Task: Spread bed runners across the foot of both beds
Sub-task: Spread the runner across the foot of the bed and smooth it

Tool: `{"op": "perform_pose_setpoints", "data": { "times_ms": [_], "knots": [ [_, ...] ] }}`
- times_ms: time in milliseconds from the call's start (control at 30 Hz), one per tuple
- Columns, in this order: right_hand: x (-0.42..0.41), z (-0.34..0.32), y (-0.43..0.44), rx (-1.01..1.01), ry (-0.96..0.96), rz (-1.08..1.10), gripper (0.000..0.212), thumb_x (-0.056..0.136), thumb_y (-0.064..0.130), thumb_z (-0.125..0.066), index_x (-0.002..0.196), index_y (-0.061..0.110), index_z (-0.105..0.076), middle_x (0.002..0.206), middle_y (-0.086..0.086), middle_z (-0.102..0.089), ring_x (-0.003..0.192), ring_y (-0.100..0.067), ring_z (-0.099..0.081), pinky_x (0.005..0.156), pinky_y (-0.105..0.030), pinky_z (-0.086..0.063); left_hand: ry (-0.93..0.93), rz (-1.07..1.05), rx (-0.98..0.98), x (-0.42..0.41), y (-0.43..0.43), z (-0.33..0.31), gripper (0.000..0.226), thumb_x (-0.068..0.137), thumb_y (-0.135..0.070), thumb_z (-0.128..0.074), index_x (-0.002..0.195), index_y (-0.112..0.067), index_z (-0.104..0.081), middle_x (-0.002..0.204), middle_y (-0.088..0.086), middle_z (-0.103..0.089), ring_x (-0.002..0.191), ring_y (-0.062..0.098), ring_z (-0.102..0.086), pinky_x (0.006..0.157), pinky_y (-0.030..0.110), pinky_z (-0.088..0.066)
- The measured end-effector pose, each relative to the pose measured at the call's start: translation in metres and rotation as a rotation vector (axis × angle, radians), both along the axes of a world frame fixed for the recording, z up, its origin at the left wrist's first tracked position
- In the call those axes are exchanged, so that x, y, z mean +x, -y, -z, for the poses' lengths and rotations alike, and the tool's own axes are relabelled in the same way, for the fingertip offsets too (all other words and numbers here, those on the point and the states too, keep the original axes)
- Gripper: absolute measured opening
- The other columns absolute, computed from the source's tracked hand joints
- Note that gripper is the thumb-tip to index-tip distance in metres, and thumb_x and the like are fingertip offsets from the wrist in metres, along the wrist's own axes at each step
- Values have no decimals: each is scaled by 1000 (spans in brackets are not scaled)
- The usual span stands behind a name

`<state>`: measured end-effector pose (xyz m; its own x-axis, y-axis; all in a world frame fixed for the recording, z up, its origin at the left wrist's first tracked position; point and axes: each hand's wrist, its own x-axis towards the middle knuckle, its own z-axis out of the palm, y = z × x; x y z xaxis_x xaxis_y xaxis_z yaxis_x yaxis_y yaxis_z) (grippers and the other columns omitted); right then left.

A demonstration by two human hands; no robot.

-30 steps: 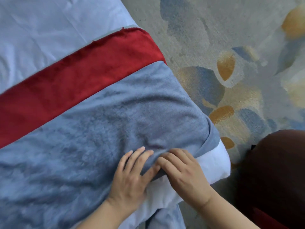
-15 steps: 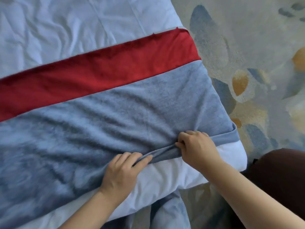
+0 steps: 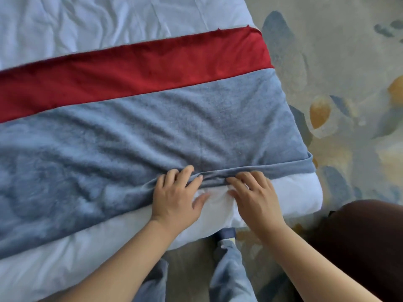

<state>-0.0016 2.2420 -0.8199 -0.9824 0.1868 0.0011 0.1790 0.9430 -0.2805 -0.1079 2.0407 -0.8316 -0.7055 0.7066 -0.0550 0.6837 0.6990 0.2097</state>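
Hands side by side at the near hem: left hand (image 3: 176, 199) pinches the runner (image 3: 152, 136) lying across the bed (image 3: 109, 25) foot, right hand (image 3: 255, 195) rests spread, gripping nothing. Best unroll that folded edge toward the corner, evenly.

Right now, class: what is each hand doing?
Left hand: fingers pinching the near edge of the grey runner.
Right hand: open, fingers spread, fingertips on that same edge.

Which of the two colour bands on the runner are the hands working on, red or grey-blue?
The grey-blue band: left hand and right hand rest on its near edge. The red band lies beyond, untouched.
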Motion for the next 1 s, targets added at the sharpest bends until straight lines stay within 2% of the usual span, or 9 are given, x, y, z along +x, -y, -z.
{"op": "perform_pose_setpoints", "data": {
  "times_ms": [133, 267, 400, 467, 633, 767, 867, 933, 1000],
  "knots": [
    [-13, 3, -11, 68, -80, -31, 9, 88, 13, -71, 93, 20, -72, 95, 3, -67, 86, -29, -57, 76, -38, -42, -34, -149, 89, 5, -24, 4, 38, 81, -58, -73, 83, -21, -65, 111, 1, -64, 86, 30, -53, 75, 40, -34],
    [-16, -3, -13, 12, -76, -81, 18, 82, 0, -63, 90, 15, -68, 85, -1, -63, 81, -28, -57, 75, -36, -44, -66, -235, 91, 10, -39, 0, 36, 76, -51, -73, 75, -20, -55, 96, 0, -59, 82, 28, -50, 74, 41, -34],
    [-6, -12, -10, -84, -5, -137, 16, 81, -3, -65, 89, 12, -66, 79, -3, -60, 74, -28, -57, 70, -39, -48, -96, -179, 132, 19, -36, -9, 10, 73, -19, -70, 82, -17, -65, 101, 1, -66, 90, 31, -58, 80, 44, -40],
    [7, -17, -9, -118, 0, -190, 19, 81, -3, -68, 93, 12, -67, 84, -3, -61, 76, -28, -58, 68, -39, -48, -137, -118, 201, 28, -27, -11, 14, 81, -8, -63, 87, -17, -71, 105, 2, -70, 96, 32, -64, 85, 46, -44],
    [30, -15, -24, -167, -53, -239, 27, 87, 3, -54, 106, 14, -69, 98, -4, -64, 86, -27, -56, 72, -36, -46, -191, -34, 257, 51, -4, -13, 42, 108, -9, -41, 98, -19, -80, 109, -1, -76, 108, 26, -69, 106, 60, -42],
    [33, -3, -14, -39, 150, -267, 41, 76, 4, -45, 109, 11, -68, 96, -9, -62, 84, -34, -59, 69, -43, -49, -114, -8, 126, 62, 19, -9, 61, 111, -9, -20, 104, -16, -80, 116, 4, -76, 121, 32, -67, 104, 65, -46],
    [28, 1, -8, -4, 146, -240, 35, 74, 2, -57, 106, 14, -65, 95, -7, -59, 83, -32, -55, 67, -43, -46, -114, -52, 101, 54, 47, -5, 57, 110, -3, -24, 109, -14, -79, 121, 6, -74, 124, 35, -65, 103, 64, -47],
    [24, 0, -13, 5, 129, -219, 32, 75, 5, -51, 102, 14, -63, 94, -7, -57, 84, -32, -51, 68, -42, -44, -118, -89, 85, 44, 67, -5, 54, 107, 1, -28, 111, -15, -79, 124, 7, -73, 124, 36, -65, 103, 63, -47],
    [22, 0, -26, 22, 112, -150, 30, 69, 1, -52, 95, 12, -62, 90, -8, -54, 82, -33, -49, 67, -43, -42, -145, -91, 60, 35, 85, -6, 62, 109, -4, -19, 112, -15, -80, 126, 9, -72, 122, 36, -66, 102, 62, -49]
  ]
}}
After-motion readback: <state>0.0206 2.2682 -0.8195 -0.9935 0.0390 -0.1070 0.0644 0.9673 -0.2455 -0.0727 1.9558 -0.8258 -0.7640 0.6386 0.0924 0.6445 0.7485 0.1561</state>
